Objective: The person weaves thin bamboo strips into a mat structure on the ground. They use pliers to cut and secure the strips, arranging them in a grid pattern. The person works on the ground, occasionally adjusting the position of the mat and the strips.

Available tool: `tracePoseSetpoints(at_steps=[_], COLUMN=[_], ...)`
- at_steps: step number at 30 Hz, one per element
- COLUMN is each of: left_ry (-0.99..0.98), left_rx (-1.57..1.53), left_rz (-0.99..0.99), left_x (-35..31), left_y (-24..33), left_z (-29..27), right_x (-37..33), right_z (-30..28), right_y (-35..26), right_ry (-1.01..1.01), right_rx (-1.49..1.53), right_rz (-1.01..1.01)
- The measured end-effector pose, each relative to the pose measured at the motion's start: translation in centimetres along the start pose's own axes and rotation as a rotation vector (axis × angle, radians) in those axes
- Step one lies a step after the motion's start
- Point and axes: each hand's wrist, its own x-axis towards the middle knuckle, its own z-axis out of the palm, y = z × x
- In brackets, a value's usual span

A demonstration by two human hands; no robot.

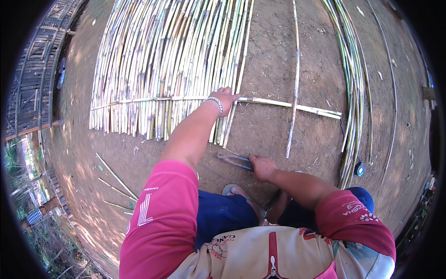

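Note:
My left hand [225, 101], with a bracelet at its wrist, is closed over the light bamboo crosspiece [269, 102] where it meets the right edge of a wide row of bamboo poles [162, 60]. Its fingertips are partly hidden. The crosspiece lies across the poles near their close ends and sticks out to the right. Lower down, my right hand [263, 168] grips the blue handles of a pair of pincers [236, 161]. Their metal head points left, just off the pole ends and low over the soil. A thin strand, perhaps wire, shows beside the pincers.
One loose pole [293, 109] crosses the crosspiece's right part. Farther right lies a bundle of long green poles [355, 93], with a tape measure [359, 169] beside it. Short sticks [116, 176] lie at the left, near a woven bamboo structure [35, 69].

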Motion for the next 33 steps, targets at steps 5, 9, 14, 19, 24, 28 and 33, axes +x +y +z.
tracePoseSetpoints(at_steps=[5, 9, 14, 19, 24, 28, 33], left_ry=[0.179, 0.219, 0.306, 0.369, 0.301, 0.290, 0.287], left_rx=[-0.047, -0.120, -0.024, 0.000, -0.056, -0.025, 0.018], left_rz=[-0.043, -0.167, -0.291, -0.002, 0.190, 0.158, 0.172], left_x=[-1.4, -0.9, 0.6, 5.1, 8.4, 11.9, 13.2], left_y=[1.8, 3.2, 6.8, 11.6, 17.7, 21.1, 22.3], left_z=[1.3, 1.9, 1.0, 1.2, 0.5, 0.2, -1.4], right_x=[-1.1, -1.5, -4.0, -2.5, -10.8, -18.9, -18.7], right_z=[0.4, 1.1, -6.9, -6.3, -7.6, -4.7, 0.8], right_y=[2.6, 4.4, 5.5, 12.4, 19.5, 28.6, 29.2], right_ry=[0.044, 0.247, 0.618, 0.765, 0.534, 0.756, 0.964], right_rx=[0.000, -0.068, -0.158, 0.379, 0.752, 0.580, 0.590], right_rz=[0.015, -0.108, -0.128, 0.520, 0.487, 0.714, 0.725])
